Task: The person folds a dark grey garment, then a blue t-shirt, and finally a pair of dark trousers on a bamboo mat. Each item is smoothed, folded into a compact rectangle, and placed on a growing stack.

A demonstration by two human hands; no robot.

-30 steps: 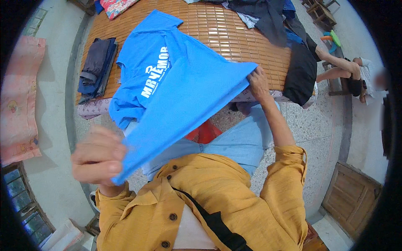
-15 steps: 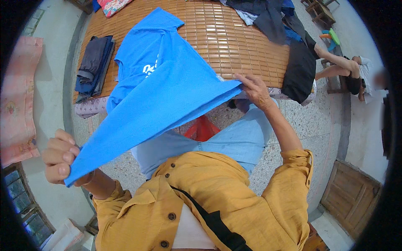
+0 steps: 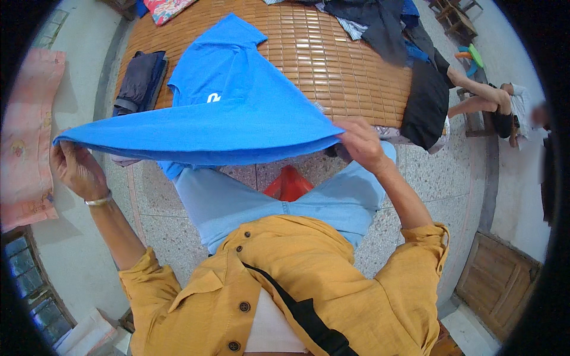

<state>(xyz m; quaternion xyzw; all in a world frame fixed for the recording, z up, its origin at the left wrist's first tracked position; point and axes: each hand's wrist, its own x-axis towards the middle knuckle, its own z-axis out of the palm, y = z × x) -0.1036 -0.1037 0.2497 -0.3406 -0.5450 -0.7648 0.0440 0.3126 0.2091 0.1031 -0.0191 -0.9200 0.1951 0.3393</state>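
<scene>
A bright blue T-shirt (image 3: 261,95) with a white print lies partly on a bamboo mat (image 3: 344,77). Its hem is lifted and stretched between my two hands over the near edge of the bed. At the left, my left hand (image 3: 80,172) pinches one hem corner between thumb and fingers, raised off the mat. My right hand (image 3: 362,144) grips the other hem corner near the mat's front edge. Folds of the lifted cloth hide part of the print and the shirt's lower body.
Folded dark trousers (image 3: 139,83) are stacked on the mat's left side. Dark clothes (image 3: 380,29) lie heaped at the far right, with a black garment (image 3: 426,107) hanging over the edge. A seated person (image 3: 504,104) stretches a leg towards the bed. A red thing (image 3: 289,184) shows between my knees.
My left hand has swung up and forward with its hem corner, so the hem runs nearly level now. My right hand stays almost in place, still holding its corner.
</scene>
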